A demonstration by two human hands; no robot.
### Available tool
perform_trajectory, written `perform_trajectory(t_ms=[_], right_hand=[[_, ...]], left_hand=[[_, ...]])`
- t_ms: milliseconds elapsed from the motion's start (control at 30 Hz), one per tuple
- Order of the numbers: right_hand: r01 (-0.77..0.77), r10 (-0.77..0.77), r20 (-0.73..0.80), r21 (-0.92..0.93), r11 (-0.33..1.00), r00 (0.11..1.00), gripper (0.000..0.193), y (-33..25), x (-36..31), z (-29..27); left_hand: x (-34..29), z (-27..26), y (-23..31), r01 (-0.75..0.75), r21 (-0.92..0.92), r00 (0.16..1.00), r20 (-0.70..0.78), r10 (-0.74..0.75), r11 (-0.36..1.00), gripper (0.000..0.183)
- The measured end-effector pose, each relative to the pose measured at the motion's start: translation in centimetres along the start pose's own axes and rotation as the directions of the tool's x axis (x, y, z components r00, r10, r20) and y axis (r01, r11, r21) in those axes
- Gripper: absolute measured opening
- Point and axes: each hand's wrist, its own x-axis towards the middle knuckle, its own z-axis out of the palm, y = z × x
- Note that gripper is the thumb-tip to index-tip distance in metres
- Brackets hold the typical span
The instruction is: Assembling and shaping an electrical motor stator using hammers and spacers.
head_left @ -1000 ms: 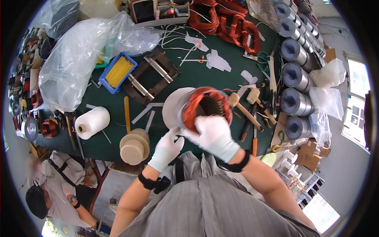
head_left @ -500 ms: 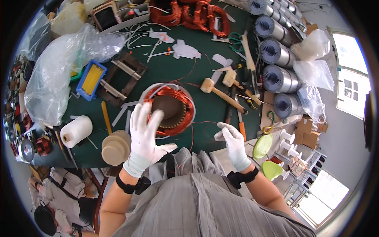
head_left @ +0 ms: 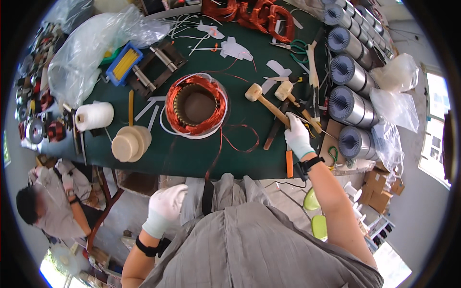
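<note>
Room between wound stator (head_left: 194,128) and worktop (head_left: 185,161) front edge. Left hand (head_left: 167,204) off that edge, fingers curled in. Right hand (head_left: 297,135) touches mallet (head_left: 272,109) handle end, fingers narrow, grip unclear.

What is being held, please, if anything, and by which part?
The right hand covers the left mallet's handle end; whether it grips cannot be told. The left hand shows nothing held.

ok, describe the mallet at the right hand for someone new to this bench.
On the green bench, find the copper-wound ring. To its right, before the grey wire spools, lies the mallet: pale head, wooden handle slanting to the lower right. Unlike the other mallet just right of it, it is nearer the ring and has the gloved right hand at its handle's end.
</note>
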Motion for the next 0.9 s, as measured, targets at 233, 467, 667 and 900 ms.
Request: perform_trajectory(t_ms=[233, 467, 667, 900], right_hand=[[-0.429, 0.101, 0.427, 0.806, 0.408, 0.898, 0.021, -9.9, -5.2, -13.9], [-0.016, 0.053, -0.015, 0.844, 0.537, 0.998, 0.015, -19.2, 0.8, -30.4], [0.091, 0.032, -0.231, 0.502, 0.86, 0.972, 0.023, -14.4, -7.2, -18.0], [0.483, -0.467, -0.154, 0.096, 0.87, 0.871, 0.046, -14.5, 4.5, -35.2]], left_hand=[[0.4, -3.5, 3.4, -0.154, -0.768, 0.698, -0.53, -0.482, 0.622, 0.029], [15.4, 2.1, -3.6, -0.249, -0.699, 0.631, -0.642, -0.435, 0.67, 0.045], [18.4, 5.6, -2.9, -0.502, -0.731, 0.566, -0.682, -0.464, 0.462, 0.047], [18.9, 4.6, -3.7, -0.455, -0.7, 0.483, -0.714, -0.507, 0.551, 0.042]])
